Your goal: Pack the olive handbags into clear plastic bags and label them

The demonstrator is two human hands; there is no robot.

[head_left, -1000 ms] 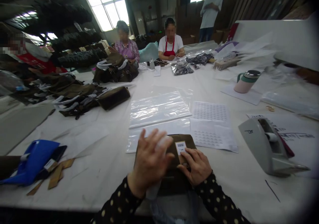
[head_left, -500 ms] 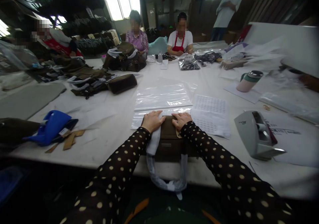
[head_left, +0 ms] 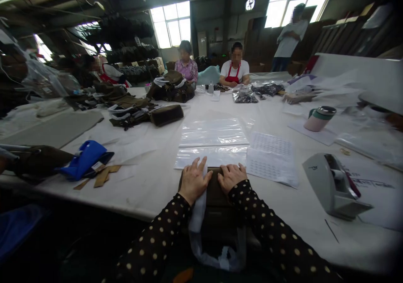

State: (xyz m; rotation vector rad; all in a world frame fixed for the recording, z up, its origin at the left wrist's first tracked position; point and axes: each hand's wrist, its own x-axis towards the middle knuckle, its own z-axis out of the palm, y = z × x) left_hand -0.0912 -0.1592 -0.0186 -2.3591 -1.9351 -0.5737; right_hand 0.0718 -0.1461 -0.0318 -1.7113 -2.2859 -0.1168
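A dark brown bag [head_left: 216, 197] lies at the table's near edge, right in front of me. My left hand [head_left: 195, 179] rests on its upper left part with the fingers spread. Beneath that palm runs a white-wrapped strap [head_left: 198, 216]. On the bag's upper right part lies my right hand [head_left: 232, 177], fingers stretched out. A handle wrapped in clear film [head_left: 206, 258] loops down toward me below the bag. Just beyond the fingertips is a flat clear plastic bag [head_left: 214, 134]. The bag's lower part is dark and hard to make out.
Printed sheets [head_left: 272, 157] lie to the right, with a tape dispenser [head_left: 333, 186] and a pink mug [head_left: 319, 118] farther over. At left are a blue cloth-like piece [head_left: 86, 159], cardboard scraps [head_left: 105, 176] and several brown bags [head_left: 166, 115]. Co-workers sit across the table.
The view has tilted upward. Both hands and the brown bag have come nearer to me, off the clear plastic bag. The tan piece by my right hand no longer shows.
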